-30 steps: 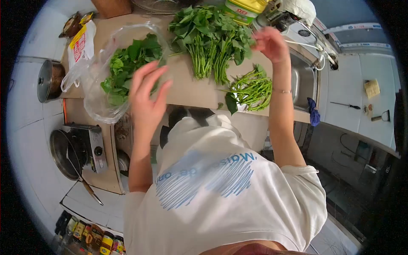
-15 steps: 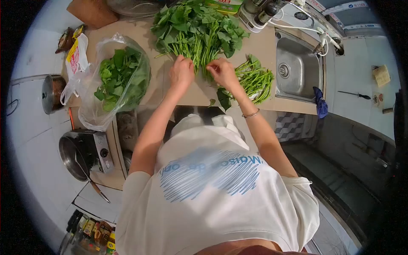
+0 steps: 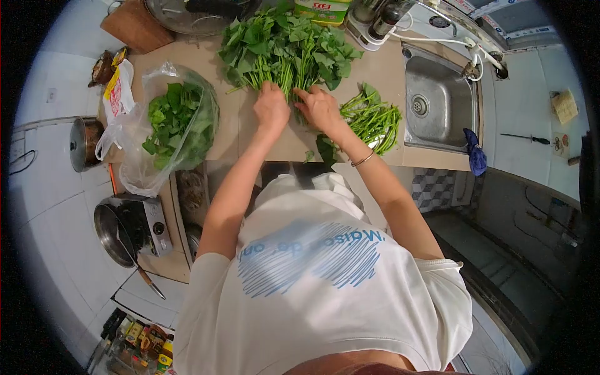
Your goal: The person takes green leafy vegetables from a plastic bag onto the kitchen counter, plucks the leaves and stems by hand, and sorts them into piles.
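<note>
A large bunch of leafy greens [image 3: 284,47] lies on the counter with its stems toward me. My left hand [image 3: 272,107] is closed around stems at the left of the bunch. Just to its right, my right hand [image 3: 320,111] has its fingers pinched on stems of the same bunch; its fingertips are partly hidden. A pile of cut stems [image 3: 375,122] rests beside my right wrist. Left of my hands, an open clear plastic bag [image 3: 203,125] holds loose green leaves [image 3: 165,119].
The metal sink [image 3: 440,100] is on the right, with a blue cloth [image 3: 475,156] at its edge. A small appliance [image 3: 365,31] stands at the back. On the left are a lidded pot [image 3: 85,144], a stove [image 3: 153,225] and a pan [image 3: 112,234].
Both hands have come together from apart, moving down onto the stems of the large bunch, and their fingers have closed there. The camera view has shifted slightly.
</note>
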Demonstrator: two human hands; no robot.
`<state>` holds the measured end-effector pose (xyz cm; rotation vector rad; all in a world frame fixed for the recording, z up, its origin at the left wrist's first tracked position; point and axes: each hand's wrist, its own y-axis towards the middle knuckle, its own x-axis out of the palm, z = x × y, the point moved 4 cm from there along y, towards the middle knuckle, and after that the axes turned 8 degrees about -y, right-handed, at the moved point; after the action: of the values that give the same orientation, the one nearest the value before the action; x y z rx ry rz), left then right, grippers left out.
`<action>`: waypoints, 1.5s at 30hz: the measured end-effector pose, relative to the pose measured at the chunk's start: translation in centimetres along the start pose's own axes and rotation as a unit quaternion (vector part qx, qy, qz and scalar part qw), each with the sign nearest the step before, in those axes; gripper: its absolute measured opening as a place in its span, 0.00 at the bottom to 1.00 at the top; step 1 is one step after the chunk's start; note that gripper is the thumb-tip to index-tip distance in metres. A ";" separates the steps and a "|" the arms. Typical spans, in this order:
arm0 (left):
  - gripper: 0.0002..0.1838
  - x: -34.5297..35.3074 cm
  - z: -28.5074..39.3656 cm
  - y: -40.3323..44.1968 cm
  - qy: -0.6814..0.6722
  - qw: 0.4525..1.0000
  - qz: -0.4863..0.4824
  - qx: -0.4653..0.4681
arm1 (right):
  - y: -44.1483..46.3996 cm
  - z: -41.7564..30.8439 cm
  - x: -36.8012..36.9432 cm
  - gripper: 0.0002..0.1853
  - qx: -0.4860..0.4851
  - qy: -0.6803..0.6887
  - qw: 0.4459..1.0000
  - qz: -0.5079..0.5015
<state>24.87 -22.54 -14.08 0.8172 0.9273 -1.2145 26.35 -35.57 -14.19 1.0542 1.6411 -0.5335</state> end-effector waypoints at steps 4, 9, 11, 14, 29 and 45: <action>0.08 -3.3 -0.5 0.7 -0.106 0.994 0.030 -0.021 | 0.1 0.3 -0.1 0.20 0.019 -0.010 1.000 -0.010; 0.11 -8.5 -2.4 0.5 -0.331 0.936 -0.058 -0.104 | 0.1 0.6 0.6 0.19 0.022 -0.016 1.000 -0.006; 0.09 -10.6 -3.0 -0.5 -0.421 0.894 -0.090 -0.124 | 0.2 0.6 0.8 0.19 0.026 -0.016 1.000 -0.007; 0.05 -12.8 -3.0 -2.5 -0.556 0.806 -0.132 -0.154 | 0.4 0.4 0.6 0.17 0.022 -0.011 1.000 -0.001; 0.03 -15.8 -1.5 -6.6 -0.654 0.739 -0.088 -0.136 | 2.1 -8.7 -15.9 0.11 -0.192 0.104 0.898 0.381; 0.05 -16.4 -0.1 -7.0 -0.705 0.674 -0.198 -0.093 | 3.4 -10.1 -15.4 0.11 -0.231 0.129 0.920 0.289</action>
<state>16.38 -17.08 0.63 -0.6256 -0.1388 -1.5984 24.51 -31.69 4.01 1.2016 1.4703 0.3837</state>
